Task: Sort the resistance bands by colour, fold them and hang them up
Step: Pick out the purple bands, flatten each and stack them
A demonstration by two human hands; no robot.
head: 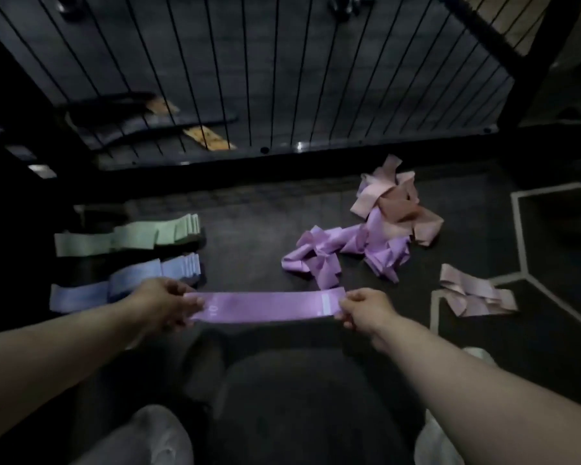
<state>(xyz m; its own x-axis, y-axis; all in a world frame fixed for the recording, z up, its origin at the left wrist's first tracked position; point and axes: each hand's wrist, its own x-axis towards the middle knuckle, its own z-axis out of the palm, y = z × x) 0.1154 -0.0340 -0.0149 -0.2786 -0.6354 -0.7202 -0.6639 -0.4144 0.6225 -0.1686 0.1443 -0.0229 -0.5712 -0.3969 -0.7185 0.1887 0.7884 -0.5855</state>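
Note:
A purple resistance band (269,306) is stretched flat between my hands just above the dark floor. My left hand (163,302) pinches its left end and my right hand (363,308) pinches its right end, near a white label strip. A row of folded green bands (128,236) lies at the left, with a row of folded blue bands (128,281) just in front of it. To the right sits a loose heap of purple bands (349,251), with tangled pink bands (393,203) behind it. A small pile of pale pink bands (473,292) lies at the far right.
A black wire-grid rack (249,78) stands behind the bands, with dark straps and orange tags (208,137) beyond it. A black post (534,62) rises at the right. Grey floor markings (517,229) run along the right. My knees and light shoes (148,434) are at the bottom.

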